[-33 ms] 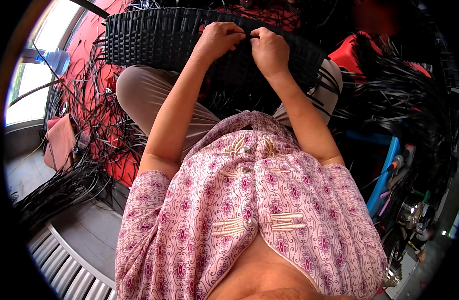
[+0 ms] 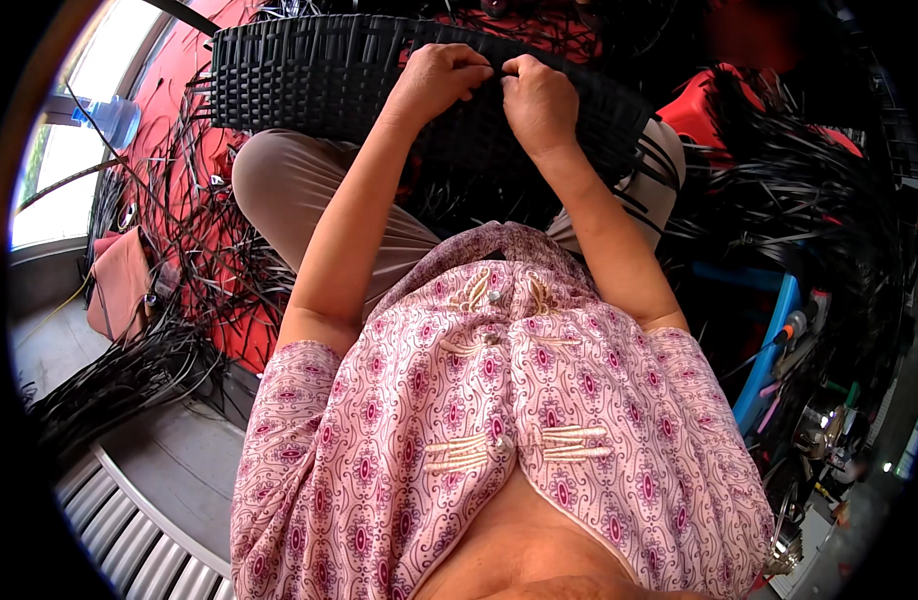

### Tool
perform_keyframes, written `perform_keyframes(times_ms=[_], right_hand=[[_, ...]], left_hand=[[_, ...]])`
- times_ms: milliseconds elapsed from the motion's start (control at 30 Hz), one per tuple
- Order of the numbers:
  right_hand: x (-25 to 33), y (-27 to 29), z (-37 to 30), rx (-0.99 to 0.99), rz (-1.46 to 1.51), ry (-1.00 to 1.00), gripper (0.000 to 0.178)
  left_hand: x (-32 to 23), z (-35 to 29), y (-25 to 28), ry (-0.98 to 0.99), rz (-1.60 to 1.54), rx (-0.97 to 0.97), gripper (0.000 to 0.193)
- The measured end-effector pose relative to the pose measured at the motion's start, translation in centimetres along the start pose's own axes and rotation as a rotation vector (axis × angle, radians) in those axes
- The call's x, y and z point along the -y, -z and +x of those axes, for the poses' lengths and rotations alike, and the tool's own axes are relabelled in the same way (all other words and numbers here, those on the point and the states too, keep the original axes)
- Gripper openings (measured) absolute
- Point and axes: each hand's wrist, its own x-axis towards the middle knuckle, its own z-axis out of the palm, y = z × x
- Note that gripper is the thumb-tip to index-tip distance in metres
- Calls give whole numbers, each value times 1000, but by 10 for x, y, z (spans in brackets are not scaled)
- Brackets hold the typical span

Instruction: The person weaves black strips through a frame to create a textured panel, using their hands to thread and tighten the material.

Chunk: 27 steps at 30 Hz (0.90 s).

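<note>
My left hand point(image 2: 441, 80) and right hand point(image 2: 541, 103) curl over black wickerwork point(image 2: 299, 75) across my knees point(image 2: 279, 172); their exact grip I cannot tell.

A head-worn fisheye looks down toward the hands point(image 2: 437, 82).

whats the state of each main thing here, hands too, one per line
left hand: fingers curled at the weave, pinch unclear
right hand: fingers curled close to the left, pinch unclear
woven black panel: partly woven, loose ends at its right
black strips: loose, tangled, on both sides
red floor covering: partly covered by strips
patterned shirt: fastened in front, open at neck
</note>
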Motion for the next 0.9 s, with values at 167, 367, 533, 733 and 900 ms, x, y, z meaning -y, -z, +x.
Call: perform_keyframes(times_ms=[167,367,533,733,900], right_hand=[[3,-2,1,-5,-70,8,14],[-4,22,0,153,250,-41,41],[4,23,-10,64,170,180,48],[10,18,3,-45,222,276,43],[49,45,40,269,663,244,35]], left_hand=[[5,1,-3,-8,-58,-24,19],[19,-11,-2,29,-269,-136,21],[16,-27,14,27,-330,-192,14],[4,-44,65,-67,-453,-369,12],[-29,-51,78,-39,-316,-382,10]])
